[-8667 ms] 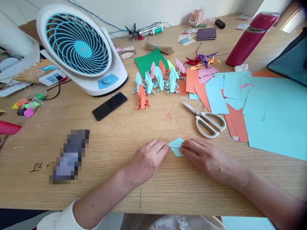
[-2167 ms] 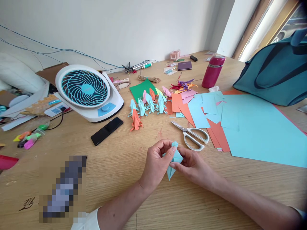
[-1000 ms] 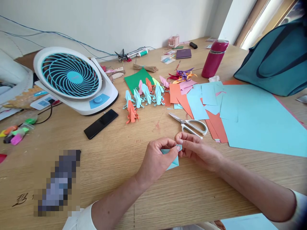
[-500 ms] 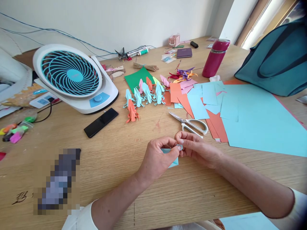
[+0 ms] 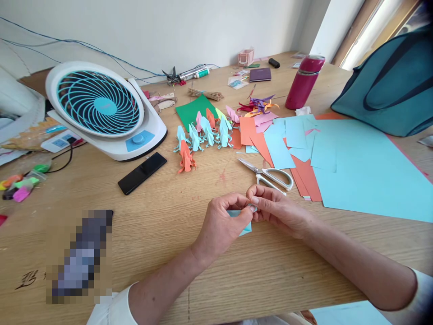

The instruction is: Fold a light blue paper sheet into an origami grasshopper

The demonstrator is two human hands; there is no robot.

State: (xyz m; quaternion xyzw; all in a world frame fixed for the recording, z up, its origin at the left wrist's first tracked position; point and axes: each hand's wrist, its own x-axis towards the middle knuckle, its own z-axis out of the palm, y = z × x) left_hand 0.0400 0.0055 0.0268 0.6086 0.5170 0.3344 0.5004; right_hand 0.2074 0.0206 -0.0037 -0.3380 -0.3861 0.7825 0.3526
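Observation:
A small piece of folded light-blue paper (image 5: 246, 229) is pinched between my two hands above the front of the table. My left hand (image 5: 225, 221) is closed on it, thumb on top, and covers much of it. My right hand (image 5: 279, 208) pinches the paper's upper right corner, fingertips touching those of the left. The exact folds are hidden by the fingers. Just beyond my right hand lie scissors (image 5: 259, 170) with white handles, blades partly apart. Farther back stand several folded paper figures in light blue, pink and orange, with an orange figure (image 5: 186, 157) in front.
Light-blue sheets (image 5: 368, 171) and orange strips (image 5: 306, 178) cover the right side. A magenta bottle (image 5: 304, 83) and teal bag (image 5: 389, 85) stand behind them. At left are a white fan (image 5: 101, 106), a black phone (image 5: 142, 173) and a pixelated object (image 5: 81, 257).
Both hands stay in almost the same place, still pinching the light-blue paper. Only a very slight shift of the fingers and of the view shows.

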